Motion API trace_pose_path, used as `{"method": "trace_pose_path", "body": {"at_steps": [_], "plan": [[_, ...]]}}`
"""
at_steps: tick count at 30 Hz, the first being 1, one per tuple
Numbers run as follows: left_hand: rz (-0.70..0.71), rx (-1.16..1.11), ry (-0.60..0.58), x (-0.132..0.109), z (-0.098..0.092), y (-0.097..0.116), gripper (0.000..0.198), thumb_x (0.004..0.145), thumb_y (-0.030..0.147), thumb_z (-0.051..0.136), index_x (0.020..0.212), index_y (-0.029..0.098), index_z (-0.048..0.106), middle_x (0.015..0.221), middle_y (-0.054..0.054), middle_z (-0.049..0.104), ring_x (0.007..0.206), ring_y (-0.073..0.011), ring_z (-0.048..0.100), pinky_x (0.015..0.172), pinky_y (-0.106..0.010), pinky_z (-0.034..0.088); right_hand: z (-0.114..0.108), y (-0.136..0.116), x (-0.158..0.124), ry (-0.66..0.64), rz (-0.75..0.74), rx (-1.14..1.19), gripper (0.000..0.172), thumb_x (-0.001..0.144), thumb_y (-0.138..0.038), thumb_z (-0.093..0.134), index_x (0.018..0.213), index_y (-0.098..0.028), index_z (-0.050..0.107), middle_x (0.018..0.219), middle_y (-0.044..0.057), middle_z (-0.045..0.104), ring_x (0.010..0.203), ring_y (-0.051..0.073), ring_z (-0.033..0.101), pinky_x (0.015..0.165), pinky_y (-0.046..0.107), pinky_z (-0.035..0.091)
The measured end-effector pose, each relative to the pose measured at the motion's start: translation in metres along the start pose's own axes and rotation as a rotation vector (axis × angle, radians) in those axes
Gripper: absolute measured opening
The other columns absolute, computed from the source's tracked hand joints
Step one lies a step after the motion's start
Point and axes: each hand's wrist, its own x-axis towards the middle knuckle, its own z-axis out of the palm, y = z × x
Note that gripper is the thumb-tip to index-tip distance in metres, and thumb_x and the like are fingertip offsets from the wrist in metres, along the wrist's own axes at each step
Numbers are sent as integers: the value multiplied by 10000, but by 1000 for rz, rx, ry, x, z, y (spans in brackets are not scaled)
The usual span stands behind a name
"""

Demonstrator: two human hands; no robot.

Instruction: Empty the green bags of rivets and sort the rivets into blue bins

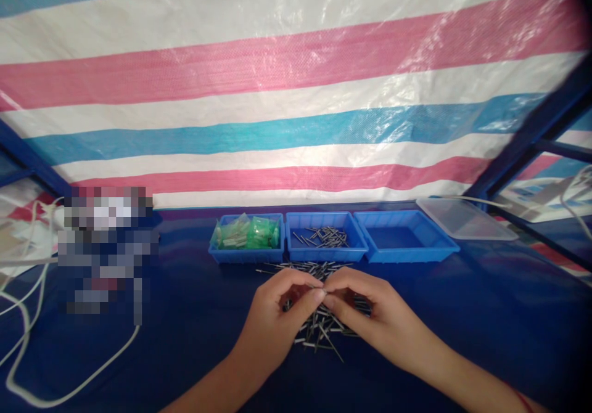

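Note:
My left hand [277,317] and my right hand [370,314] meet over a loose pile of thin metal pins [319,330] on the dark blue table [198,327]. The fingers of both hands are pinched together where their tips touch, apparently on a pin, though it is too small to make out. Behind the pile stand three blue trays: the left tray [245,254] holds small green plastic bags [250,233], the middle tray [326,253] holds several pins [324,236], and the right tray [407,251] holds nothing.
A clear plastic lid [465,219] lies at the back right. White cables [28,339] loop over the table's left side next to a blurred-out patch [104,240]. A striped tarpaulin [296,92] hangs behind, with dark blue frame bars [531,135] at the right.

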Motion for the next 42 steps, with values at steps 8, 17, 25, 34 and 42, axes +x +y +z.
{"method": "trace_pose_path", "body": {"at_steps": [8, 17, 25, 34, 42], "plan": [[73, 35, 21, 2, -2, 2, 71, 839, 228, 621, 872, 193, 673, 826, -12, 646, 757, -135, 594, 689, -216, 455, -2, 3, -1, 92, 9, 29, 125, 871, -310, 567, 861, -198, 621, 752, 7, 577, 591, 108, 505, 536, 235, 423], [49, 317, -75, -1, -1, 2, 268, 860, 271, 600, 1120, 208, 585, 934, -17, 668, 793, -156, 604, 707, -253, 467, -33, -5, 3, 291, -261, -353, 105, 889, -265, 537, 835, -209, 607, 791, 24, 623, 697, 149, 578, 662, 279, 460], [183, 884, -194, 2, -7, -9, 309, 865, 310, 603, 1166, 246, 605, 1071, -57, 627, 962, -246, 556, 803, -379, 435, -111, 51, 19, 556, -97, -1012, 335, 892, -481, 457, 931, -197, 632, 807, 84, 643, 693, 240, 594, 621, 360, 429], [164, 935, -202, 3, -5, -10, 136, 900, 240, 553, 956, 232, 677, 970, -43, 640, 874, -202, 554, 746, -345, 386, -71, 33, 17, 376, -249, -865, 245, 897, -369, 490, 1019, -199, 618, 959, 93, 653, 904, 259, 607, 842, 411, 456], [157, 721, -114, 4, -7, -9, 153, 931, 254, 507, 947, 234, 658, 960, -20, 646, 910, -191, 564, 788, -330, 370, -24, 10, 6, -14, -294, -563, 192, 873, -250, 546, 1048, -226, 621, 1029, 75, 646, 953, 223, 601, 846, 381, 486]]}}
